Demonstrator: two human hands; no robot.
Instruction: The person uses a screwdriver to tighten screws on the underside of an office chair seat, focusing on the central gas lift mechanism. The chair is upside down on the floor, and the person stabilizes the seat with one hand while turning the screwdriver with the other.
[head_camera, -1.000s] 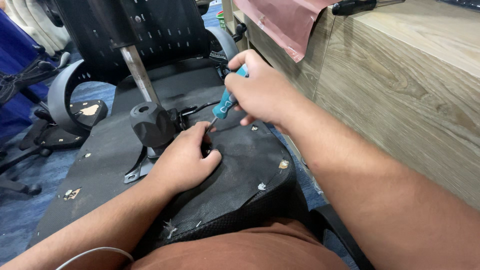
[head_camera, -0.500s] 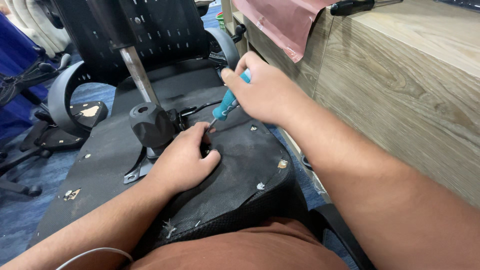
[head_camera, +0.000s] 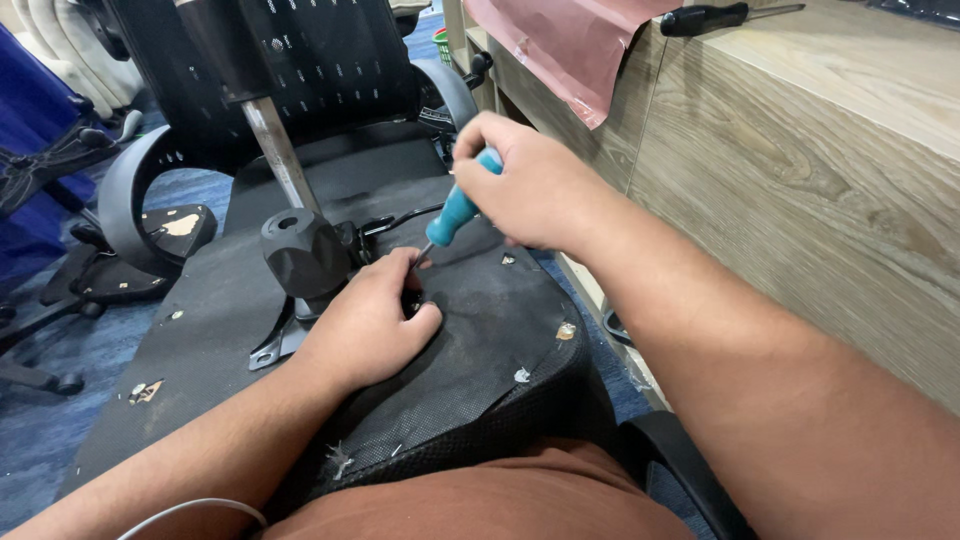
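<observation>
An upturned black chair seat (head_camera: 480, 350) lies across my lap, its fabric underside facing up. My right hand (head_camera: 530, 185) grips a teal-handled screwdriver (head_camera: 455, 210), tilted down to the left, its tip meeting the seat beside my left fingers. My left hand (head_camera: 370, 320) rests palm-down on the seat next to the black tilt mechanism (head_camera: 305, 255), fingers curled at the screwdriver's tip. What the tip touches is hidden.
A black mesh office chair (head_camera: 300, 70) stands just ahead, with a curved armrest (head_camera: 125, 200) at the left. A wooden cabinet (head_camera: 800, 170) runs along the right, carrying a pink sheet (head_camera: 570, 45) and a black-handled screwdriver (head_camera: 705, 17). Blue carpet (head_camera: 40, 440) lies below.
My right hand has kept the screwdriver at the same spot, shifting only slightly. The left hand stays where it was on the seat.
</observation>
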